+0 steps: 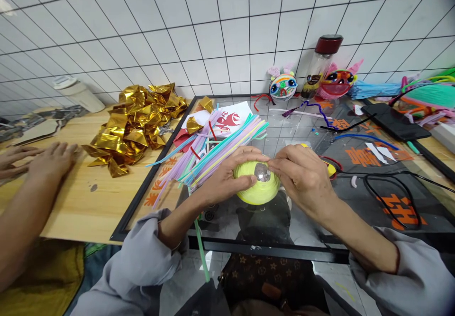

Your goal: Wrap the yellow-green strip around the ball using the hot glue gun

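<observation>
A yellow-green ball-shaped paper lantern [256,190] with a silvery round disc [262,172] on top sits between both my hands over the glass table [291,131]. My left hand [227,176] cups its left side, fingers curled round it. My right hand [302,176] closes on its right side, with fingertips pressing at the disc. Both my sleeves are grey.
A bundle of pastel pipe cleaners [216,150] lies just left of my hands. Crumpled gold foil [135,121] is heaped on the wooden board. Another person's hands [42,159] rest flat at far left. Painted masks [282,86], a bottle [320,64], black cables [387,183] and a phone [391,119] lie beyond.
</observation>
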Demonstrator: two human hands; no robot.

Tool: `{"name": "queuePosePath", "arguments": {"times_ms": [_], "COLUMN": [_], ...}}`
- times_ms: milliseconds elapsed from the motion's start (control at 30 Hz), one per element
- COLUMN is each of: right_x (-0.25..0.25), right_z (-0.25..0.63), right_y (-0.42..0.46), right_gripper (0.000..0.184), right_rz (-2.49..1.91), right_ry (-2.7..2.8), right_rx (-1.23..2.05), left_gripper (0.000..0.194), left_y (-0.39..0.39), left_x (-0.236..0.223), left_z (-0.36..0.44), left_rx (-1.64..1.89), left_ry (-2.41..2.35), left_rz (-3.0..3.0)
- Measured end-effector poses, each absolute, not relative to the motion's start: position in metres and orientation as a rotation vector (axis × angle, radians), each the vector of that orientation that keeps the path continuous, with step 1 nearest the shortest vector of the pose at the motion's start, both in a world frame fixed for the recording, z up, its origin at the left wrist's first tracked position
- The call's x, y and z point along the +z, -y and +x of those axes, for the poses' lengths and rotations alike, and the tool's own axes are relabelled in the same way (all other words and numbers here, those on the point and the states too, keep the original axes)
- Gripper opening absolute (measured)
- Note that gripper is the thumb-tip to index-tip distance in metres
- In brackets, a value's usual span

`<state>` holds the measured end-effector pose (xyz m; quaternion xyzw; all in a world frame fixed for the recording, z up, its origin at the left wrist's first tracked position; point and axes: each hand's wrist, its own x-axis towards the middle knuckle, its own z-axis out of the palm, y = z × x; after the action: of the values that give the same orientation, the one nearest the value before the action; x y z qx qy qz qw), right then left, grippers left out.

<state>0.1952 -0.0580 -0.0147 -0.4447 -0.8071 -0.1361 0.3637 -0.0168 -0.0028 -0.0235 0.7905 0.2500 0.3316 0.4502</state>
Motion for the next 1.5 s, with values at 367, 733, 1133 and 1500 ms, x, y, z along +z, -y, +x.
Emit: {"name": "queuePosePath", "arguments": {"times_ms": [367,733,1133,1500], "right_x": [-0.015,-0.001,-0.009,-0.015], "right_z": [0.2,0.201,0.203,0.202], "right_y": [0.054,0.066,0.06,0.063], "right_gripper": [0.018,0.019,0.023,0.023], "right_rz": [-1.132,-0.889,-0.877,-0.765], "right_ry": [1.953,2.089,2.169,2.23], "right_rx": [-0.087,0.005,-0.226,-0.446], "left_gripper": [0.039,0.035,0.035,0.033], "left_y": [0.001,-0.006,-0.005,-0.004], "left_x": [-0.025,-0.025,-0.026,-0.022], "left_z": [-0.018,-0.019,-0.02,-0.018], "left_rx": [0.809,0.842,0.823,0.825], "left_ry": [-0.617,-0.617,-0.613,-0.583], "left_rz": [1.961,1.938,1.902,1.885]}}
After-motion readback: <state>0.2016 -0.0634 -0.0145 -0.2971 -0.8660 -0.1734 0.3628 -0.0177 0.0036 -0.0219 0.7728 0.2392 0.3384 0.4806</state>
